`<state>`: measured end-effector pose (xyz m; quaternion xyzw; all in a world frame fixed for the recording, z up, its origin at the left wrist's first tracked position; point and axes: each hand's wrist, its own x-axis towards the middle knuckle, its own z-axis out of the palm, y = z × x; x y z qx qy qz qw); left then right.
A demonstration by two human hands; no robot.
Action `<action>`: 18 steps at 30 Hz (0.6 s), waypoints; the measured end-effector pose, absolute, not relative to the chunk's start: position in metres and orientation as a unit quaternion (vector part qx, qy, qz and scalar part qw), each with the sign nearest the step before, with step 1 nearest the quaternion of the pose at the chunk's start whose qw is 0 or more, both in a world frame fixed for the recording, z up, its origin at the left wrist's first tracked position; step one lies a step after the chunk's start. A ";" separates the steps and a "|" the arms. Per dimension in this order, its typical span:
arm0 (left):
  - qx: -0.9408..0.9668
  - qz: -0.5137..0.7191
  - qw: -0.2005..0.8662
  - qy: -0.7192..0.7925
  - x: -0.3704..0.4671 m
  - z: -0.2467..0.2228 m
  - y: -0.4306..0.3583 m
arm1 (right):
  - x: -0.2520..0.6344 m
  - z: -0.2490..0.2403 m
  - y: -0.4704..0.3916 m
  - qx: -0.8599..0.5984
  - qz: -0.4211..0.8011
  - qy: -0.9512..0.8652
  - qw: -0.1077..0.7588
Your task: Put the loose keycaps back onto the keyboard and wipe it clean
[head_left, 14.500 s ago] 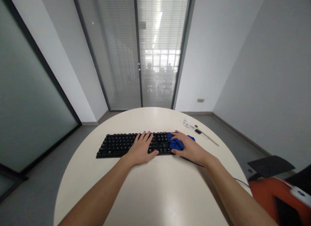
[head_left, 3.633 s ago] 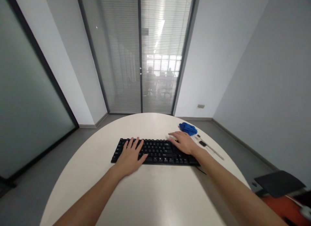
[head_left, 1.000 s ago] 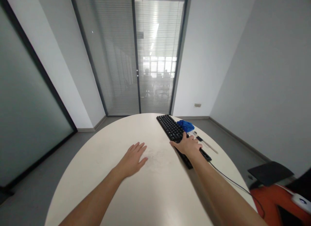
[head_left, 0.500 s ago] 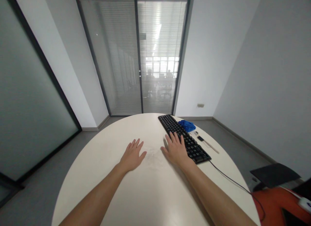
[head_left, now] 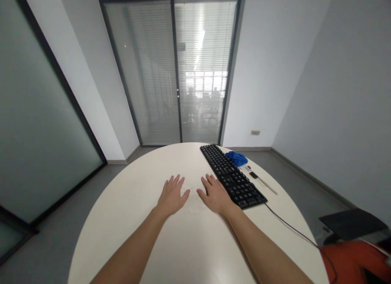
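My left hand (head_left: 173,195) lies palm down on the white round table (head_left: 128,219), fingers spread, holding nothing. To its right, my right hand (head_left: 215,193) is also palm down with the fingers apart and the thumb pointing toward the left hand. It is right beside the left edge of a black keyboard (head_left: 235,180), its outer side overlapping that edge in this view. Whether it touches the keyboard I cannot tell. The keyboard lies slantwise on the right part of the table, its cable running off toward the near right edge.
Beyond the keyboard are a crumpled blue cloth (head_left: 236,158), a thin brush-like stick with a black end (head_left: 253,175) and some small white items. An orange seat (head_left: 351,261) and a dark panel (head_left: 352,223) stand at lower right. A glass partition with blinds (head_left: 201,72) rises behind.
My right hand has come down and left, off the keyboard's keys to the bare tabletop beside it. My left hand has shifted slightly right, so the two hands are closer together.
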<state>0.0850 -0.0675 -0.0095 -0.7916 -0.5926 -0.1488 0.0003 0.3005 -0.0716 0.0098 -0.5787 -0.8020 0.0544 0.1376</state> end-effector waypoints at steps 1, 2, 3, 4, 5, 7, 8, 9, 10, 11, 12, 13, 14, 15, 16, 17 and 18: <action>-0.794 -0.150 0.000 -0.589 0.084 -0.011 -0.068 | 0.300 0.010 -0.072 -0.578 0.053 -0.803 0.137; -0.796 -0.151 0.000 -0.586 0.083 -0.012 -0.067 | 0.300 0.010 -0.073 -0.577 0.052 -0.804 0.136; -0.797 -0.151 -0.001 -0.584 0.083 -0.013 -0.067 | 0.301 0.010 -0.073 -0.576 0.051 -0.804 0.134; -0.798 -0.153 -0.001 -0.582 0.083 -0.014 -0.067 | 0.301 0.010 -0.073 -0.576 0.051 -0.805 0.132; -0.799 -0.155 -0.002 -0.581 0.083 -0.014 -0.066 | 0.301 0.010 -0.073 -0.575 0.051 -0.806 0.129; -0.799 -0.157 -0.003 -0.580 0.084 -0.015 -0.066 | 0.301 0.010 -0.072 -0.575 0.053 -0.807 0.123; -0.799 -0.157 -0.003 -0.580 0.084 -0.014 -0.066 | 0.302 0.009 -0.071 -0.574 0.054 -0.808 0.120; -0.799 -0.155 -0.003 -0.581 0.085 -0.013 -0.066 | 0.302 0.009 -0.071 -0.574 0.055 -0.808 0.119; -0.799 -0.151 -0.005 -0.582 0.085 -0.012 -0.067 | 0.302 0.009 -0.071 -0.574 0.054 -0.809 0.118; -0.799 -0.148 -0.007 -0.583 0.086 -0.012 -0.067 | 0.302 0.009 -0.071 -0.573 0.053 -0.809 0.117; -0.799 -0.145 -0.011 -0.584 0.086 -0.011 -0.068 | 0.302 0.009 -0.071 -0.573 0.052 -0.810 0.116; -0.798 -0.144 -0.014 -0.585 0.087 -0.011 -0.068 | 0.302 0.009 -0.071 -0.573 0.051 -0.810 0.115; -0.798 -0.144 -0.016 -0.585 0.087 -0.011 -0.068 | 0.302 0.009 -0.071 -0.573 0.051 -0.810 0.114; -0.798 -0.145 -0.016 -0.584 0.087 -0.011 -0.068 | 0.302 0.009 -0.071 -0.573 0.050 -0.810 0.113; -0.799 -0.148 -0.015 -0.582 0.087 -0.011 -0.068 | 0.302 0.009 -0.071 -0.573 0.051 -0.811 0.112; -0.799 -0.150 -0.012 -0.582 0.087 -0.012 -0.069 | 0.302 0.010 -0.072 -0.572 0.051 -0.811 0.111; -0.799 -0.152 -0.009 -0.581 0.087 -0.012 -0.069 | 0.302 0.010 -0.072 -0.572 0.051 -0.811 0.110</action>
